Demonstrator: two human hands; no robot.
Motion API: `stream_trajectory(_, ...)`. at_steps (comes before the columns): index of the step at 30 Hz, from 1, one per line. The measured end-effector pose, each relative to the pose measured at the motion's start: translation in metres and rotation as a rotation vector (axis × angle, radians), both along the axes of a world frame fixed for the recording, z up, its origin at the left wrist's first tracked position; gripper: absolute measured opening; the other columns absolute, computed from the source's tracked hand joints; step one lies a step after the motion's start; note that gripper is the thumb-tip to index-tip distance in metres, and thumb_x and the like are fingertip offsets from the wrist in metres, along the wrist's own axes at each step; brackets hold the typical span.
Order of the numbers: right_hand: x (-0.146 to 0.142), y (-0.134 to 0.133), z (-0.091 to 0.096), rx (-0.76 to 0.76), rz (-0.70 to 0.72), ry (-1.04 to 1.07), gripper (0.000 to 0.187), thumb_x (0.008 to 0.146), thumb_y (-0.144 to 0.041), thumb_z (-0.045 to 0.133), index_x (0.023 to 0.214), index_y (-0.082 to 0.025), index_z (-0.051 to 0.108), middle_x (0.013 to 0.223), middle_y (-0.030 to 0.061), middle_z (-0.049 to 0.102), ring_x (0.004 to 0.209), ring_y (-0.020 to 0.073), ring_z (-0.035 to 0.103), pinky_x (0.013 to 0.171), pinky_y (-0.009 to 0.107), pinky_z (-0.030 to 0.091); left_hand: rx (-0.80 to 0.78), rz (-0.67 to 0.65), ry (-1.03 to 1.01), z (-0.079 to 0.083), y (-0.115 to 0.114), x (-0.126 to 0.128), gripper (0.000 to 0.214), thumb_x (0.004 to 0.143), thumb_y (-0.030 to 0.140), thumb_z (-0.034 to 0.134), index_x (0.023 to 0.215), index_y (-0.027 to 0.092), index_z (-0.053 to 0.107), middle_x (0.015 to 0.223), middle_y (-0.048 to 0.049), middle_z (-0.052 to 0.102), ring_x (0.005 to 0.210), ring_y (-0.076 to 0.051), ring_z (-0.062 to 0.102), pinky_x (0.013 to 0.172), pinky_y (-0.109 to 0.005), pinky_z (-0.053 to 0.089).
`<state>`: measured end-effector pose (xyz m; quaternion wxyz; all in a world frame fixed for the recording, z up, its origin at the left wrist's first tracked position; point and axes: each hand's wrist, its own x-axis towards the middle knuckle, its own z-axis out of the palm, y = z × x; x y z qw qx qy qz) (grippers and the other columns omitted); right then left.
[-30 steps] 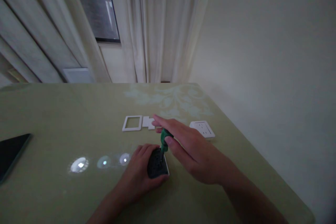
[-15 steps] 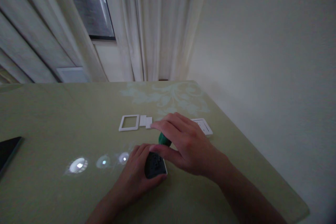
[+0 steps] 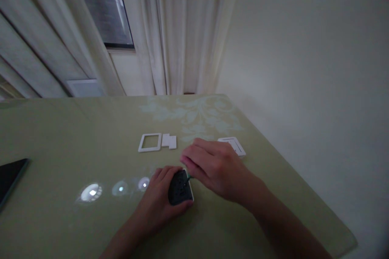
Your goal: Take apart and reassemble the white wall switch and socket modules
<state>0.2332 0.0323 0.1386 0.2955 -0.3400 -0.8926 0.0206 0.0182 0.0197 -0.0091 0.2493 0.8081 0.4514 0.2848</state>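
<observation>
My left hand (image 3: 158, 200) rests on the green table (image 3: 60, 137) with its fingers curled round a dark switch module (image 3: 180, 188), holding it down. My right hand (image 3: 214, 168) is closed over a small green-handled screwdriver (image 3: 187, 177); only a sliver of green shows under the fingers, with the tip down on the module. Beyond my hands lie a white square frame (image 3: 150, 142) and a small white cover piece (image 3: 169, 141). A white wall socket plate (image 3: 234, 145) lies just past my right hand, partly hidden by it.
A dark tablet or phone (image 3: 10, 176) lies at the table's left edge. Three bright light reflections (image 3: 120, 188) show on the tabletop left of my hands. Curtains and a dark window stand behind; a plain wall runs along the table's right edge.
My right hand has curled shut over the green screwdriver handle and sunk lower onto the module; the handle, plainly seen before, is now almost hidden. My left hand has stayed put.
</observation>
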Motion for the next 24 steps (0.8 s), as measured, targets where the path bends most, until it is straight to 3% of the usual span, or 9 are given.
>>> stream_trajectory(2,0.001,0.001,-0.001,-0.001,0.069,0.013,0.033,0.115,-0.036,0.051,0.103,-0.015,0.074,0.091,0.0066,0.075,0.082,0.0199,0.070,0.075,0.032,0.055,0.001,0.003,-0.003,0.001,-0.001,0.000,0.059,0.083,0.039,0.086,0.136,0.030,0.061,0.130,-0.0073,0.071,0.121,-0.038,0.063,0.104,-0.057,0.056)
stream_trajectory(4,0.002,0.000,0.002,-0.122,0.205,0.055,0.030,0.114,-0.035,0.053,0.129,-0.014,0.068,0.114,0.0099,0.078,0.106,0.0220,0.073,0.093,0.034,0.057,-0.001,0.011,-0.016,0.000,-0.002,0.000,0.059,0.084,0.038,0.085,0.137,0.032,0.060,0.133,-0.0065,0.070,0.123,-0.038,0.063,0.105,-0.056,0.056)
stream_trajectory(6,0.004,-0.001,0.007,-0.296,0.332,0.099,0.042,0.112,-0.024,0.052,0.154,-0.015,0.051,0.144,0.0132,0.069,0.132,0.0228,0.064,0.113,0.039,0.052,-0.002,0.012,-0.026,-0.002,-0.002,-0.001,0.065,0.084,0.039,0.085,0.142,0.033,0.057,0.137,-0.0072,0.068,0.126,-0.038,0.062,0.107,-0.057,0.055)
stream_trajectory(8,0.006,-0.002,0.013,-0.435,0.405,0.135,0.055,0.110,-0.015,0.047,0.164,-0.019,0.038,0.160,0.0128,0.057,0.146,0.0222,0.055,0.122,0.043,0.046,0.010,0.010,-0.023,-0.006,-0.002,-0.001,0.071,0.084,0.039,0.085,0.147,0.033,0.053,0.144,-0.0090,0.065,0.132,-0.039,0.059,0.112,-0.060,0.052)
stream_trajectory(11,0.009,0.001,0.015,-0.527,0.401,0.174,0.049,0.112,-0.016,0.049,0.160,-0.025,0.046,0.157,0.0098,0.061,0.145,0.0200,0.057,0.122,0.042,0.046,0.021,0.007,-0.004,-0.008,-0.001,-0.002,0.072,0.083,0.039,0.086,0.147,0.030,0.054,0.147,-0.0111,0.063,0.135,-0.041,0.056,0.114,-0.063,0.049)
stream_trajectory(13,0.010,0.004,0.013,-0.530,0.369,0.194,0.043,0.112,-0.017,0.053,0.154,-0.026,0.054,0.151,0.0077,0.066,0.140,0.0184,0.061,0.120,0.039,0.048,0.006,0.008,0.015,-0.006,-0.001,-0.001,0.069,0.082,0.040,0.087,0.142,0.028,0.057,0.140,-0.0119,0.067,0.127,-0.041,0.060,0.108,-0.062,0.053)
stream_trajectory(19,0.009,0.007,0.006,-0.422,0.260,0.219,0.037,0.107,-0.023,0.067,0.144,-0.027,0.064,0.136,0.0064,0.075,0.126,0.0211,0.071,0.111,0.039,0.054,0.015,0.008,0.000,0.002,0.000,0.000,0.056,0.080,0.038,0.085,0.132,0.031,0.063,0.128,-0.0076,0.071,0.118,-0.039,0.065,0.101,-0.056,0.057)
stream_trajectory(24,0.005,0.004,0.003,-0.313,0.136,0.231,0.031,0.101,-0.033,0.077,0.129,-0.023,0.070,0.118,0.0036,0.080,0.108,0.0184,0.075,0.100,0.031,0.057,0.020,0.011,-0.006,0.001,0.001,0.001,0.049,0.080,0.038,0.086,0.125,0.032,0.066,0.123,-0.0060,0.073,0.116,-0.038,0.066,0.098,-0.054,0.059)
